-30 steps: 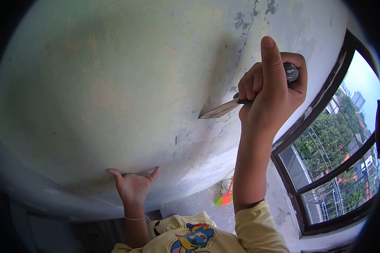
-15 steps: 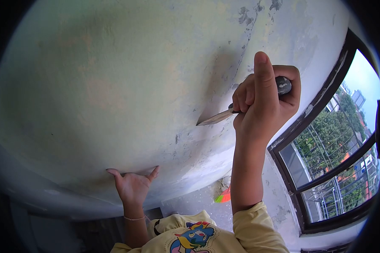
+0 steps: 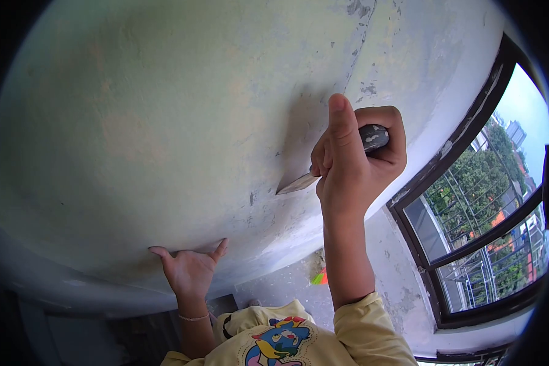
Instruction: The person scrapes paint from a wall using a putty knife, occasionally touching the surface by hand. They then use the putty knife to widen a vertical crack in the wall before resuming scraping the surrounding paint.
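My right hand [image 3: 357,161] is wrapped round the dark, paint-specked handle of a scraper [image 3: 297,183], thumb pointing up. The tip of its flat blade meets the wall [image 3: 165,134], which has worn, patchy greenish-white paint. Grey chipped spots and a thin crack line show on the wall near the blade and above the hand. Lower down, my left hand [image 3: 191,270] lies against the wall with thumb and little finger spread; its middle fingers are hidden from view. A thin band circles the left wrist.
At right is a dark-framed window [image 3: 430,244] with railings, trees and buildings outside. On the paint-spotted floor [image 3: 274,283] below, part of a green and orange broom [image 3: 319,277] shows behind my right arm. Dark shapes stand at the lower left.
My right hand and the scraper have moved down and to the left along the wall. My left hand has stayed nearly in place. The view has shifted slightly.
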A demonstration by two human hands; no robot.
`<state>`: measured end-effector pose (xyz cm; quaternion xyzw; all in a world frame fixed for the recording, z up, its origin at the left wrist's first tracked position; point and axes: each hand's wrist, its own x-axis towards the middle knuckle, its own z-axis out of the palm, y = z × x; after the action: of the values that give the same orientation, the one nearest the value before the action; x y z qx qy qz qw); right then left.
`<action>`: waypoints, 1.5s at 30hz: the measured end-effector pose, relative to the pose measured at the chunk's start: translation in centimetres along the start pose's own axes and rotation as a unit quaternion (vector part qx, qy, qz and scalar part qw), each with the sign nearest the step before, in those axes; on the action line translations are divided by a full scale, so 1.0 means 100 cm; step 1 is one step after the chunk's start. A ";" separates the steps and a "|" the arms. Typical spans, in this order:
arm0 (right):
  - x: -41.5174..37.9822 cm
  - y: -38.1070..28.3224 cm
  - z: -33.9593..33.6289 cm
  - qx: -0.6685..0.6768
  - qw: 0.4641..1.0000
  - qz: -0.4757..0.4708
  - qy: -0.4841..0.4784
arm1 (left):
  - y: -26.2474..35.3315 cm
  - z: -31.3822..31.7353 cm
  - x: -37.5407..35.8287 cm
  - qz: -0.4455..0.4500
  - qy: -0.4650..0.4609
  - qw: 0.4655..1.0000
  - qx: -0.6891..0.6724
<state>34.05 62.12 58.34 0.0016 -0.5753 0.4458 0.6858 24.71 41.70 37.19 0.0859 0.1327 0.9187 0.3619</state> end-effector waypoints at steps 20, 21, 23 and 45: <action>0.052 -0.048 -0.052 0.025 0.987 -0.157 -0.033 | -0.001 0.004 -0.001 0.021 0.050 0.998 0.006; 0.058 -0.047 -0.048 0.021 0.987 -0.157 -0.031 | -0.001 0.007 -0.001 0.016 0.050 0.999 0.006; 0.070 -0.042 -0.041 0.089 0.982 -0.153 -0.068 | -0.002 0.015 -0.001 0.017 0.079 0.997 0.015; -0.024 0.039 -0.042 0.052 0.989 0.134 0.024 | 0.002 0.002 -0.001 -0.007 0.103 0.995 0.001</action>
<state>35.15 65.15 53.05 -0.0505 -0.5292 0.5630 0.6328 24.71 41.50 37.43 -0.0097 0.1710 0.9200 0.3524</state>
